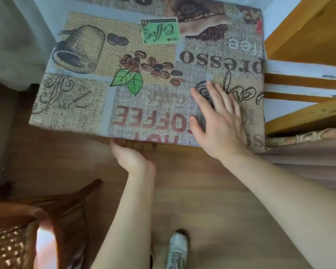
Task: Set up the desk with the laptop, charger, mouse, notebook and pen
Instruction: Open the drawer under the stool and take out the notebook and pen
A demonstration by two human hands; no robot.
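The desk is covered by a coffee-print cloth with cups, beans and lettering. My right hand lies flat on the cloth near the desk's front right, fingers spread, holding nothing. My left hand reaches under the front edge of the desk, palm up; its fingertips are hidden beneath the edge. No laptop, charger, mouse, notebook or pen shows in the head view.
A wooden chair with a patterned seat stands at the lower left. A yellow wooden frame with white slats borders the desk on the right. A pale curtain hangs at the left. A shoe rests on the wood floor.
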